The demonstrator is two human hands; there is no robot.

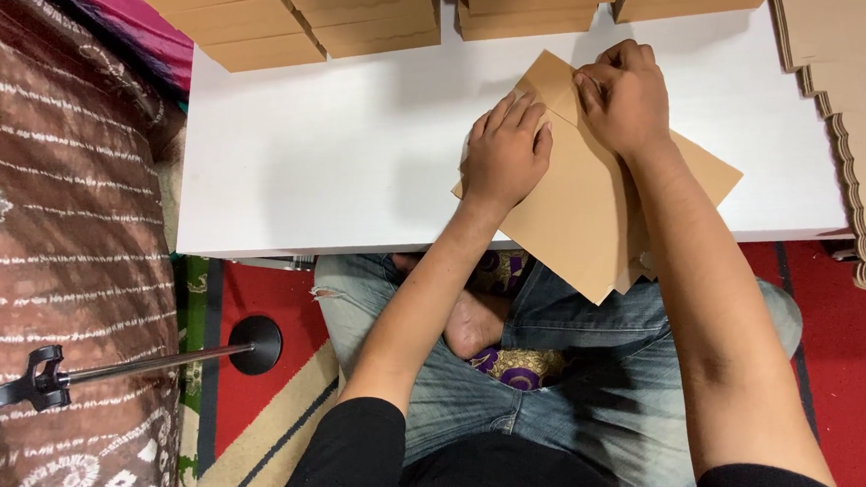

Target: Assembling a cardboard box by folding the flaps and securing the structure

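The left hand point(507, 150) lies flat and open on a tan cardboard sheet point(585, 223) that overhangs the near edge of the white worktop point(338, 157). The right hand point(624, 97), fingers curled, pinches a folded flap at the sheet's far corner. Firm, even pressure along the crease, with the flat palm pinning the sheet, should keep the fold straight. Plain brown folded boxes point(307, 10) line the far edge; scallop-edged cardboard sheets point(862, 109) are stacked at the right corner.

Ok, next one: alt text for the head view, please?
Both hands press on a brown cardboard sheet on a white table: left hand flat, right hand creasing a folded corner. Folded cardboard boxes line the far edge.
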